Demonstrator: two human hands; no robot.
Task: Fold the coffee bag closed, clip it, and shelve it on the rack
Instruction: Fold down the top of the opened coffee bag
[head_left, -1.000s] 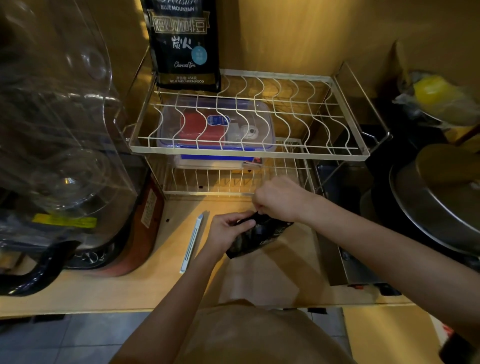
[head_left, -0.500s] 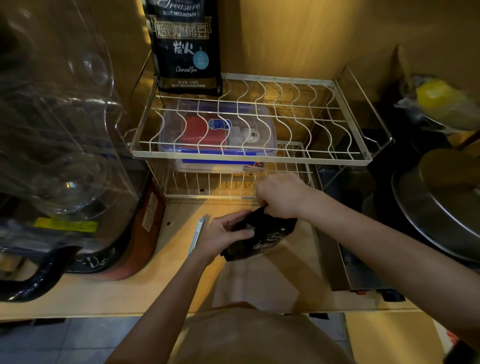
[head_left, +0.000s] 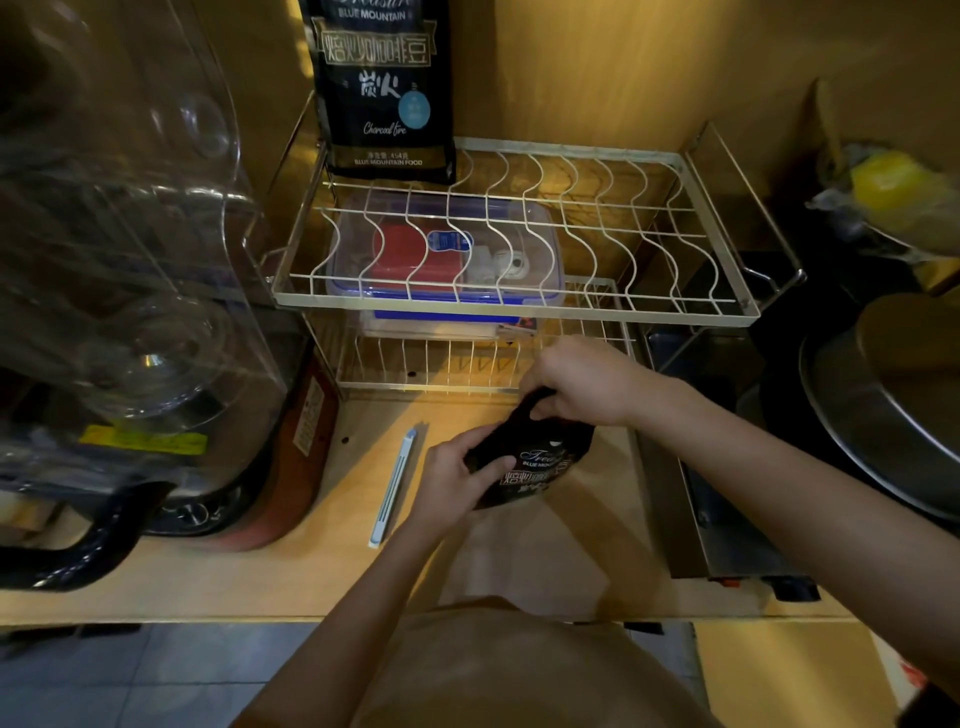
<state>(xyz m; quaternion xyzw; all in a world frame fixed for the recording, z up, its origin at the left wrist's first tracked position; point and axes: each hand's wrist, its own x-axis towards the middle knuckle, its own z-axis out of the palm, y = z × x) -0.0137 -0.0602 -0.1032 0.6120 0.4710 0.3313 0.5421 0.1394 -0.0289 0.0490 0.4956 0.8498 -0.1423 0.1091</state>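
Note:
A small black coffee bag (head_left: 540, 465) with white lettering is held just above the wooden counter, in front of the wire rack (head_left: 519, 306). My left hand (head_left: 449, 480) grips its lower left side. My right hand (head_left: 584, 379) pinches the bag's top edge, which is bent over. A long white and blue sealing clip (head_left: 393, 486) lies on the counter just left of my left hand. A second, larger black coffee bag (head_left: 382, 88) stands upright at the back left of the rack's top shelf.
A clear lidded box (head_left: 447, 254) with a red item sits on the rack's lower shelf. A clear plastic appliance (head_left: 119, 270) fills the left side. A metal tray (head_left: 691, 483) and a round pan (head_left: 888, 410) lie to the right. The counter's front edge (head_left: 208, 618) is near.
Both hands have turned the small bag so more of its printed front faces up, and the right hand has bent its top further over. The clip has stayed in place.

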